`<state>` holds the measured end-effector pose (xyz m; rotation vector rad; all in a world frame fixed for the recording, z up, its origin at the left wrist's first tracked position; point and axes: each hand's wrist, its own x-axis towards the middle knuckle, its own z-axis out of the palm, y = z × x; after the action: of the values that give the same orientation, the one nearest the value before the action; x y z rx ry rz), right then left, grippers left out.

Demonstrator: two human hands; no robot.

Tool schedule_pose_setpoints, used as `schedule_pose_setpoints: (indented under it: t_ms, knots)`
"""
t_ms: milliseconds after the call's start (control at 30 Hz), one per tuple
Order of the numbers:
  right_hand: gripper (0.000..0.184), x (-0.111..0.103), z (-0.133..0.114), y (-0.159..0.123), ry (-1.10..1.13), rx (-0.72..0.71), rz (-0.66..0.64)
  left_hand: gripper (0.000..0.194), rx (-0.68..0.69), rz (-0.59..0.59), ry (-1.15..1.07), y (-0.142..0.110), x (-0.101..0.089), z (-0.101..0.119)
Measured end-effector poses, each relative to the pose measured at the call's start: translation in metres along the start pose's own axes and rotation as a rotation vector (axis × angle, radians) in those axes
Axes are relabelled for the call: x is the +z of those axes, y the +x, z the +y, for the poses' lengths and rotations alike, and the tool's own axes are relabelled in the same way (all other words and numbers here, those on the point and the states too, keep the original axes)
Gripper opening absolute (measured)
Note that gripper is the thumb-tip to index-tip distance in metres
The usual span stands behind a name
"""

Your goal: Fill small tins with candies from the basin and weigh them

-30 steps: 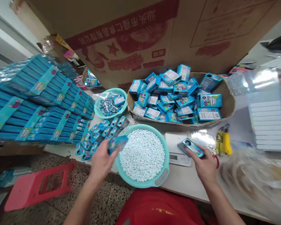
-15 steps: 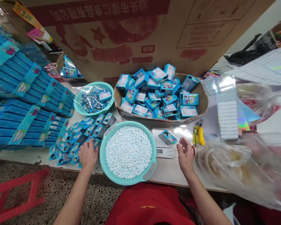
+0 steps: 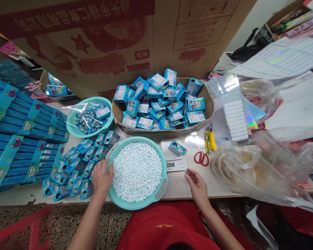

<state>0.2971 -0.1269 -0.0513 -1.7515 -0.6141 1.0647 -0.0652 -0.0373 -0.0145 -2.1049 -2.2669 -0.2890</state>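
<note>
My left hand (image 3: 102, 177) is at the left rim of a turquoise bowl (image 3: 162, 193) full of small pale candies (image 3: 137, 172). Its fingers are apart, with the thumb by the rim and the fingertips beside a cluster of small blue boxes (image 3: 73, 178) with round holes on top. Near the front right corner of a white digital scale (image 3: 177, 164), my right hand (image 3: 198, 189) is open, fingers loosely stretched and nothing in it. One blue box (image 3: 177, 148) lies on the scale's plate, apart from both hands.
Behind the bowl, a cardboard tray (image 3: 163, 131) holds many blue boxes. A second turquoise bowl (image 3: 69, 130) contains shiny round pieces. Blue cartons (image 3: 23, 152) are stacked at left. Red-handled scissors (image 3: 201, 158), a yellow cutter (image 3: 212, 141) and a plastic bag (image 3: 240, 170) lie at right.
My right hand has drawn back from beside the box on the scale to the table in front. My left hand has shifted from among the boxes to the bowl's rim. The view has swung right.
</note>
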Motion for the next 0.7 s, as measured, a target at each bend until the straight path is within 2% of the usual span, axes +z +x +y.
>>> schedule_pose_setpoints:
  t_ms: [67,167,233,367,533,633,700]
  knots:
    - [0.040,0.015,-0.002,-0.010,0.017,0.012,-0.126,0.034,-0.035,-0.060,0.031,0.002,0.000,0.005]
    - [0.035,0.039,-0.005,-0.023,0.087,0.055,-0.387,0.041,-0.145,-0.147,0.048,0.006,-0.003,0.009]
    - [0.036,0.051,-0.006,-0.028,0.136,0.101,-0.472,0.044,-0.235,-0.199,0.041,0.009,-0.003,0.009]
    - [0.042,0.061,-0.009,-0.031,0.171,0.150,-0.428,0.045,-0.306,-0.239,0.032,0.016,-0.001,0.007]
    - [0.040,0.058,-0.006,-0.037,0.192,0.168,-0.404,0.046,-0.275,-0.274,0.021,0.024,0.000,0.007]
    - [0.039,0.055,-0.001,-0.044,0.207,0.204,-0.405,0.045,-0.272,-0.290,0.001,0.028,-0.002,0.014]
    - [0.040,0.053,0.001,-0.046,0.191,0.220,-0.425,0.044,-0.282,-0.257,0.004,0.029,-0.004,0.023]
